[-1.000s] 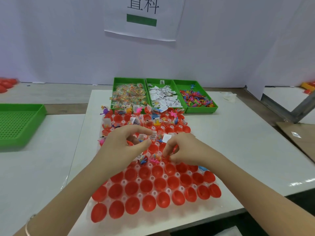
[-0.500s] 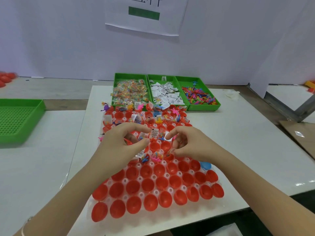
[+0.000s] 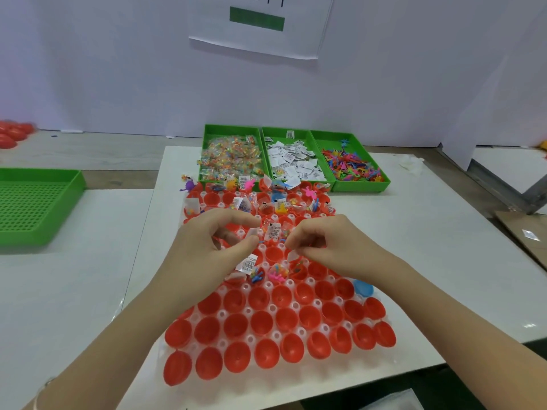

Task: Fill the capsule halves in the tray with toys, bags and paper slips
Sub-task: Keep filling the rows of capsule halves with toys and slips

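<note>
- Head view, centre of frame: the left hand [image 3: 207, 253] has its fingers curled, thumb and forefinger pinching a small white slip [image 3: 253, 232].
- Just right of it, the right hand [image 3: 325, 247] pinches another slip [image 3: 293, 255] in curled fingertips.
- Both hover over the clear tray [image 3: 325, 369] at lower centre. The red capsule halves [image 3: 236, 325] in its upper rows hold toys, bags and slips.
- Three green bins [image 3: 359, 184] sit above the tray.

Red capsule halves [image 3: 266, 353] in clear tray [image 3: 249, 338]
</note>
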